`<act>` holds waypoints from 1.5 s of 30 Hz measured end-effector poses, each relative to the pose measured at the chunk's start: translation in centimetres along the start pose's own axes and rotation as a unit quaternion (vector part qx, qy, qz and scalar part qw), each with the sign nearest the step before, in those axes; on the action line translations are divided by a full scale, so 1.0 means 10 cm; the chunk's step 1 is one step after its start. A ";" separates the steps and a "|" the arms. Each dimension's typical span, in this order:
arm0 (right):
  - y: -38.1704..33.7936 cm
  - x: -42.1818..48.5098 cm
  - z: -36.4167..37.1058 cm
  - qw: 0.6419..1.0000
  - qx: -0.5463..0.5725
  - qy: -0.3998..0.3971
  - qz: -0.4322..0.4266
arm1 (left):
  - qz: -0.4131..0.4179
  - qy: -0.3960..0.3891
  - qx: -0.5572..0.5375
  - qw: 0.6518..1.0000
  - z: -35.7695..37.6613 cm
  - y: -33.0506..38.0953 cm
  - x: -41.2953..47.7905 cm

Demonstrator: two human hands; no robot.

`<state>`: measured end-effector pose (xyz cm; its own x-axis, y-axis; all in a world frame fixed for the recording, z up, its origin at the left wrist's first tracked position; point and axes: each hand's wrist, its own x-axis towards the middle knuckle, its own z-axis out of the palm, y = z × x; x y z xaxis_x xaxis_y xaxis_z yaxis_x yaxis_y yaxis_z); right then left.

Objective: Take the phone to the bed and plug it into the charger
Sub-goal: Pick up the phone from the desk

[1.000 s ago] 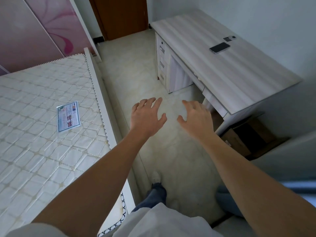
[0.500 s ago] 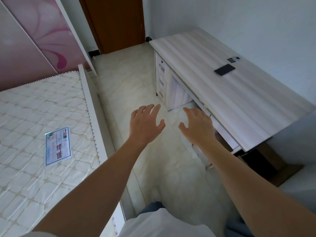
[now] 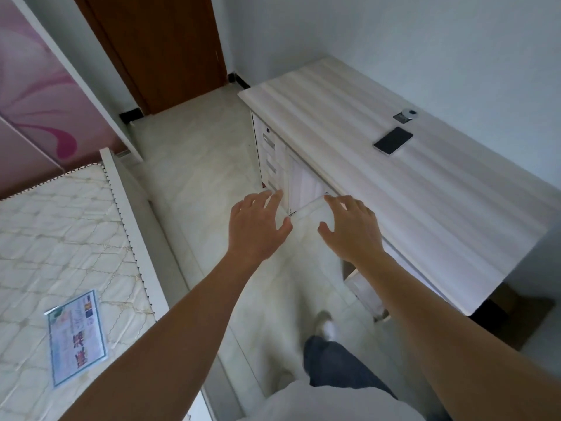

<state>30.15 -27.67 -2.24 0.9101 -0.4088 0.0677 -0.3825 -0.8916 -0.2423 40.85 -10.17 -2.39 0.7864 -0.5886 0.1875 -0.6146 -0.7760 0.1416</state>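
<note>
A black phone [image 3: 393,140] lies flat on the pale wooden desk [image 3: 349,141] at the right, close to the wall. The bed [image 3: 60,238] with its bare quilted mattress fills the left side. My left hand [image 3: 256,226] and my right hand [image 3: 353,227] are stretched out in front of me over the floor, fingers spread, holding nothing. The right hand hovers by the desk's front edge, well short of the phone. No charger shows in this view.
A small grey round fitting [image 3: 405,113] sits on the desk beyond the phone. A printed label [image 3: 77,335] lies on the mattress. A brown door [image 3: 161,47] closes the far end of the tiled aisle [image 3: 200,165]. Desk drawers [image 3: 270,159] face the aisle. My foot [image 3: 324,325] is on the floor.
The view has moved forward along the aisle and tilted up, so the desk and phone sit nearer and lower in the frame. Both hands stay open and held out ahead.
</note>
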 end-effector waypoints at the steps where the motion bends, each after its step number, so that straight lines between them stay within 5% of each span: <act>1: 0.01 0.09 0.02 1.000 -0.001 -0.001 0.002 | 0.002 -0.002 0.000 1.000 0.04 -0.02 0.10; 25: 1.13 3.30 0.06 0.997 0.036 -0.015 0.063 | 0.044 -0.069 0.005 0.997 0.82 0.25 3.58; 45: 2.08 4.11 0.35 0.939 0.016 -0.007 0.344 | 0.263 -0.171 -0.056 0.948 1.77 0.96 5.63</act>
<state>60.14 -62.36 -7.93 0.4520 -0.8829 -0.1271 -0.8756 -0.4119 -0.2525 80.32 -54.79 -7.63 0.3312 -0.9415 -0.0627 -0.9150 -0.3367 0.2225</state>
